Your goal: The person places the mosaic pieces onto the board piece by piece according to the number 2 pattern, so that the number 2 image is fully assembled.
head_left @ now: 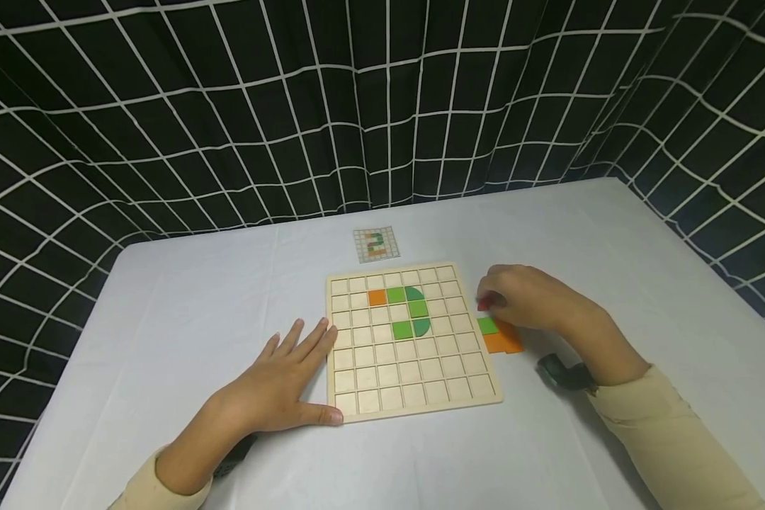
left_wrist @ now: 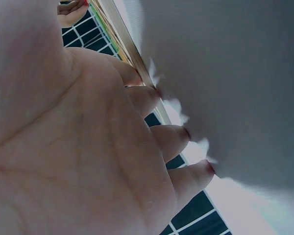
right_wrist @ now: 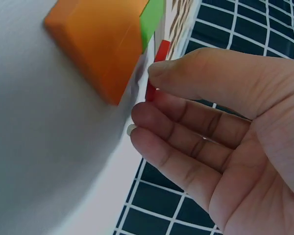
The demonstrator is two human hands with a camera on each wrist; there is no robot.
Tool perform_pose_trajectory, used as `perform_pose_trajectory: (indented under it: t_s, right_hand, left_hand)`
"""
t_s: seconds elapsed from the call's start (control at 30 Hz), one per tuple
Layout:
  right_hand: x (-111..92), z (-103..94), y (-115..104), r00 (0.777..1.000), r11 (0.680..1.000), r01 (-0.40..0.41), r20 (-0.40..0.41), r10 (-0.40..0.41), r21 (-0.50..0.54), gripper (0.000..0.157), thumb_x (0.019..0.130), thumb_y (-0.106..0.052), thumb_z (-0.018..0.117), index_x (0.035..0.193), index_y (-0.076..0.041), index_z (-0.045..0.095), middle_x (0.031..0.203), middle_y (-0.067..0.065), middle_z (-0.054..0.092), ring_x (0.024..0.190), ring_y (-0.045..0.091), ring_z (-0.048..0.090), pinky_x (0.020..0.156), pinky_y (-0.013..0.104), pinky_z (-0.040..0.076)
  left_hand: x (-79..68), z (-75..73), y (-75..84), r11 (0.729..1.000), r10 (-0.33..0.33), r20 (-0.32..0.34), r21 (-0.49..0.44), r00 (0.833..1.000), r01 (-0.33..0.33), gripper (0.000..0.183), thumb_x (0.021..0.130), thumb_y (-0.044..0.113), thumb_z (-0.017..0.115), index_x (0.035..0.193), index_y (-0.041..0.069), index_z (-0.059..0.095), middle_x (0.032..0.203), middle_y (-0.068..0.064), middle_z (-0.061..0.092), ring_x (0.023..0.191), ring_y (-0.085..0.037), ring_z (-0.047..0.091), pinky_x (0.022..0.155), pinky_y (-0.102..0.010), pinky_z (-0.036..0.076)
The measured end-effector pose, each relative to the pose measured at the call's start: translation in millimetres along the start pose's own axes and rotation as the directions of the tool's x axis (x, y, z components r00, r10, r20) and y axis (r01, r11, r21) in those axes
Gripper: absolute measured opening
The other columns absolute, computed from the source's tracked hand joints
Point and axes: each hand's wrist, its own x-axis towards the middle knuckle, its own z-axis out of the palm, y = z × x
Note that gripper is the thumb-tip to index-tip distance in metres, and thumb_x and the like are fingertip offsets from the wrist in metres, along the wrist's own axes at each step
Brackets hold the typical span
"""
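Note:
A wooden grid board (head_left: 382,361) lies on the white table, bearing an orange square tile (head_left: 377,297), several green square tiles (head_left: 396,295) and two dark green rounded tiles (head_left: 422,326). My left hand (head_left: 280,386) rests spread at the board's left edge, its thumb at the near corner and fingertips on the rim. Off the board's right side, my right hand (head_left: 525,297) pinches a red tile (right_wrist: 158,68) between thumb and fingers. Beneath and beside that hand lie orange tiles (head_left: 503,342) and a green tile (head_left: 487,326). The red tile's full shape is hidden.
A small pattern card (head_left: 376,244) with a coloured figure on a grid lies beyond the board. Black cloth with white grid lines (head_left: 382,106) hangs behind the table (head_left: 229,283). A dark wrist device (head_left: 564,373) sits under the right wrist.

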Motion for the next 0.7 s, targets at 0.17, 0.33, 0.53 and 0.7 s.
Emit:
perform_pose_trajectory:
  t_s: [0.17,0.33,0.53,0.7]
  right_hand:
    - [2.5,2.0,-6.4,0.998,0.998,0.06,-0.025,-0.06,0.015,0.023,0.08,0.007,0.072,0.088,-0.015,0.075,0.082,-0.004,0.061,0.076,0.016,0.053,0.073,0.033,0.051]
    - [5.9,4.3,-15.6,0.99,0.99,0.14,-0.038,-0.138,0.035,0.024,0.078,0.008,0.07,0.086,-0.014,0.074,0.081,-0.005,0.06,0.075,0.014,0.052,0.071,0.032,0.049]
    - [12.7,6.6,-25.1,0.974,0.971,0.225,-0.022,-0.224,0.079,0.021,0.079,0.005,0.074,0.092,-0.012,0.076,0.086,-0.005,0.063,0.079,0.014,0.055,0.076,0.033,0.052]
    - [18.4,8.2,-33.3,0.963,0.959,0.266,0.006,-0.268,0.1,0.019,0.081,0.0,0.075,0.097,-0.011,0.077,0.091,-0.006,0.065,0.083,0.013,0.058,0.081,0.033,0.053]
  left_hand:
    - [0.8,-0.2,-0.3,1.0,0.0,0.003,0.001,1.0,0.0,0.117,0.079,0.079,0.06,0.162,0.009,0.015,0.167,-0.009,0.011,0.15,-0.044,0.004,0.114,-0.067,0.011]
    - [0.6,-0.1,-0.2,1.0,-0.001,0.001,0.001,1.0,0.001,0.117,0.079,0.079,0.06,0.162,0.009,0.016,0.167,-0.009,0.011,0.15,-0.044,0.005,0.114,-0.067,0.011]
    - [0.5,0.3,-0.3,1.0,-0.001,0.0,0.001,1.0,0.001,0.117,0.078,0.079,0.06,0.162,0.009,0.016,0.167,-0.009,0.011,0.15,-0.044,0.005,0.114,-0.067,0.011]
    - [0.5,0.6,-0.1,1.0,-0.003,-0.002,-0.002,1.0,0.003,0.117,0.078,0.079,0.06,0.161,0.009,0.016,0.167,-0.009,0.011,0.15,-0.044,0.005,0.114,-0.067,0.011]
